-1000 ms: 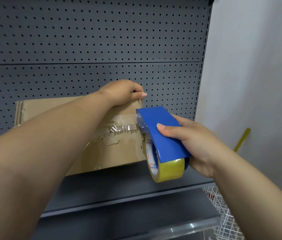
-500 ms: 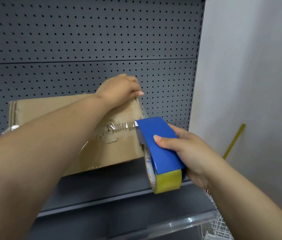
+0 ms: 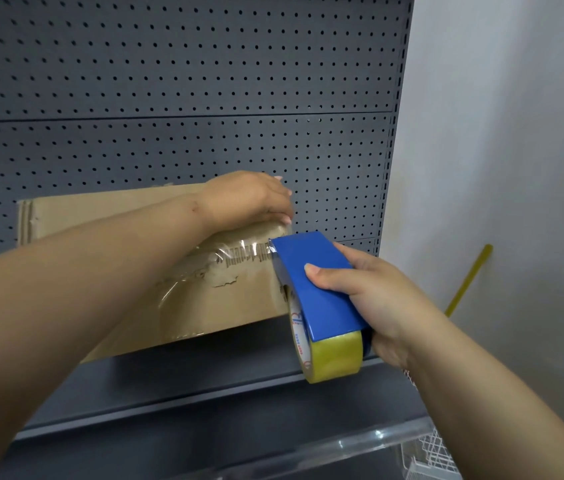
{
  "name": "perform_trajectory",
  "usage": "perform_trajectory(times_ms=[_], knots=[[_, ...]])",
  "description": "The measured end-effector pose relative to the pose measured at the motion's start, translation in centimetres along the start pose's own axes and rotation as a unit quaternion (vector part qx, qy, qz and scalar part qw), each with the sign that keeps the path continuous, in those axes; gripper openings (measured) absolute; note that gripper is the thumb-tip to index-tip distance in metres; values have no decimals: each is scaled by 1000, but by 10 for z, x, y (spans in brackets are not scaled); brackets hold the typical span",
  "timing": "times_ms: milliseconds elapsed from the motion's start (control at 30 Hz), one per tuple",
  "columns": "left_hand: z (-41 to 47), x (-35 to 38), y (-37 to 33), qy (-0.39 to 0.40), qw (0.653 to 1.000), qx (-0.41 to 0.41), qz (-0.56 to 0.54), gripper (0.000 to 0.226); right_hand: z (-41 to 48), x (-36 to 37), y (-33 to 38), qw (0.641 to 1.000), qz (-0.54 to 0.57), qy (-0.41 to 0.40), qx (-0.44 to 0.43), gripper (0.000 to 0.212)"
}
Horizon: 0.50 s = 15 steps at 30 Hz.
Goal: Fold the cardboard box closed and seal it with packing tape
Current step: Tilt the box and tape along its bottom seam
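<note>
Centre frame, the left hand [image 3: 249,199] clasps the box [image 3: 239,299] at its top right corner; the right hand [image 3: 370,292] wraps tight round the tape dispenser [image 3: 315,289], which touches the box's right edge.

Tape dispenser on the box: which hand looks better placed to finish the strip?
Right, probably. The right hand grips the tape dispenser at the cardboard box's right edge, where the clear tape strip ends. The left hand holds the box's top corner, steadying it.
</note>
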<state>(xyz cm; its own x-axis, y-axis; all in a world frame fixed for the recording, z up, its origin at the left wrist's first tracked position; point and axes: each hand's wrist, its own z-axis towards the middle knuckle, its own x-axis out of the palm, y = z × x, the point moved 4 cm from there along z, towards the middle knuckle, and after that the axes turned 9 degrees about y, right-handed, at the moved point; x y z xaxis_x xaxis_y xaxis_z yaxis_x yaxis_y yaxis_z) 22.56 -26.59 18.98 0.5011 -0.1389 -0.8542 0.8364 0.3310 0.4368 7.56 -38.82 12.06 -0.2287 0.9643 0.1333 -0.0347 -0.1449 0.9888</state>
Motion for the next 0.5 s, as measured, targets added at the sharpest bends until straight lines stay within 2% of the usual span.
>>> perform_trajectory(times_ms=[133, 333, 500], knots=[[0, 2, 1, 47, 999, -2, 13, 67, -1, 0, -1, 1000, -4, 7, 2, 22], [-2, -1, 10, 15, 998, -6, 63, 65, -7, 5, -1, 999, -8, 27, -14, 22], [3, 2, 13, 52, 996, -38, 54, 70, -18, 3, -16, 999, -1, 32, -15, 25]])
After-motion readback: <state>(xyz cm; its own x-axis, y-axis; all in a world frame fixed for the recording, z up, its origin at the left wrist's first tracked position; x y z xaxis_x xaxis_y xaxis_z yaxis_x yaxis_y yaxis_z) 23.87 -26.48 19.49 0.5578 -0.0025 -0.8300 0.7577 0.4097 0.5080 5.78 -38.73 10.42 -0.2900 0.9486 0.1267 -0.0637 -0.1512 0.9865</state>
